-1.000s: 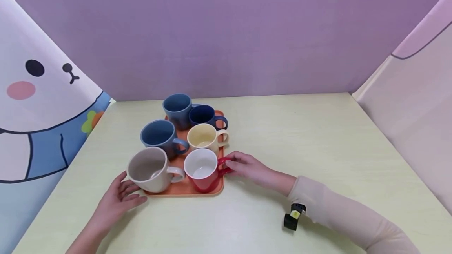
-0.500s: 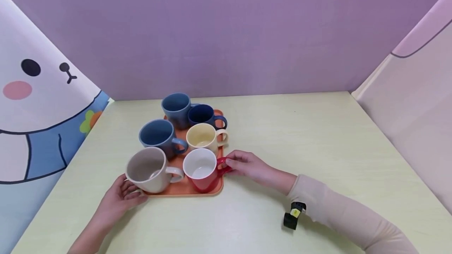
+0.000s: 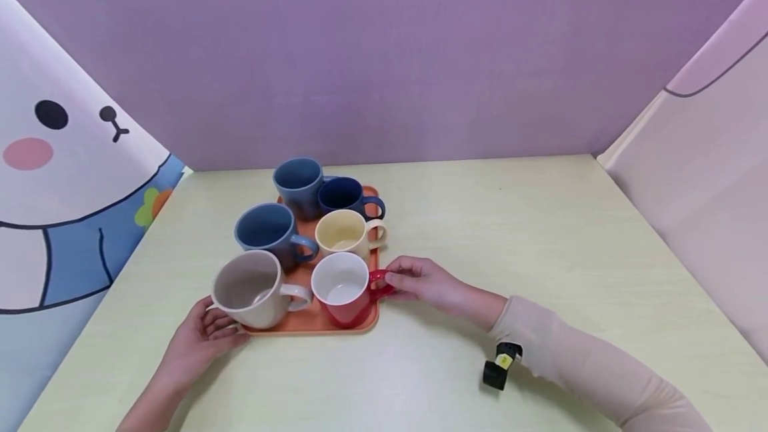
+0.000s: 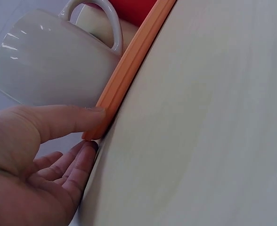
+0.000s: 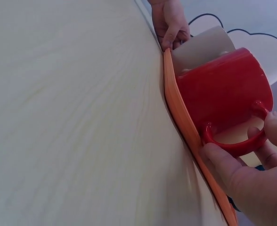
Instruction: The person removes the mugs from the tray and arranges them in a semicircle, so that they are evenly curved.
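Note:
An orange tray (image 3: 312,322) on the table carries several mugs. At its near left corner my left hand (image 3: 195,345) pinches the rim, thumb on the outer edge and fingertips below the corner, as the left wrist view shows. Right beside this hand stands a big off-white mug (image 3: 255,295). My right hand (image 3: 429,285) holds the red handle of a red mug (image 3: 348,305) with a white inside, at the near right corner. In the right wrist view, the thumb and fingers close round that handle (image 5: 242,147), and one finger lies along the tray's edge.
Behind these stand a blue mug (image 3: 267,229), a pale yellow mug (image 3: 343,231), a dark navy mug (image 3: 342,193) and another blue mug (image 3: 299,182) near the purple back wall (image 3: 384,59). A small black device (image 3: 499,365) hangs at the right sleeve.
My left thumb and fingers have drawn in on the tray's near left corner. The right hand keeps its hold on the red handle, and the mugs stay in place.

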Motion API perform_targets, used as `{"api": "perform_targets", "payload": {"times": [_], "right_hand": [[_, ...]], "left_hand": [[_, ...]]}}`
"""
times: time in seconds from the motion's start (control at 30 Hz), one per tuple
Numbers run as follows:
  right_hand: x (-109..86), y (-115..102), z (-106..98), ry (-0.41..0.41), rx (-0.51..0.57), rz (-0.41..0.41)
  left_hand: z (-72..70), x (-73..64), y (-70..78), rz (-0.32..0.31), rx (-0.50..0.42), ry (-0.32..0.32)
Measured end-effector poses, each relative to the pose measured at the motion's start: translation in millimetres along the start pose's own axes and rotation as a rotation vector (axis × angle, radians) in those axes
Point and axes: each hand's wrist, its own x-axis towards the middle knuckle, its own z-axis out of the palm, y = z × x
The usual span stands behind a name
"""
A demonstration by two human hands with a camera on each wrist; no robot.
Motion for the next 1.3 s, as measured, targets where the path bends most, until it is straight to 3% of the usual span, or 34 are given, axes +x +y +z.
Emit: {"api": "perform_targets", "payload": {"times": [0.2, 0.57, 0.97, 1.3], "right_hand": [[-0.7, 3.0, -3.6, -0.049, -0.023, -0.015], [-1.7, 4.4, -5.6, -0.112, -0.019, -0.043], [-7.3, -1.5, -6.5, -0.103, -0.001, -0.042], [-10.2, -7.9, -13.2, -0.08, 0.0, -0.044]], "left_hand": [[0.3, 0.6, 0.5, 0.01, 0.003, 0.005], [2.0, 0.2, 3.8, -0.009, 0.101, 0.013], [1.9, -1.1, 1.5, -0.002, 0.08, 0.012], [2.6, -1.3, 5.7, -0.072, 0.188, 0.021]]}}
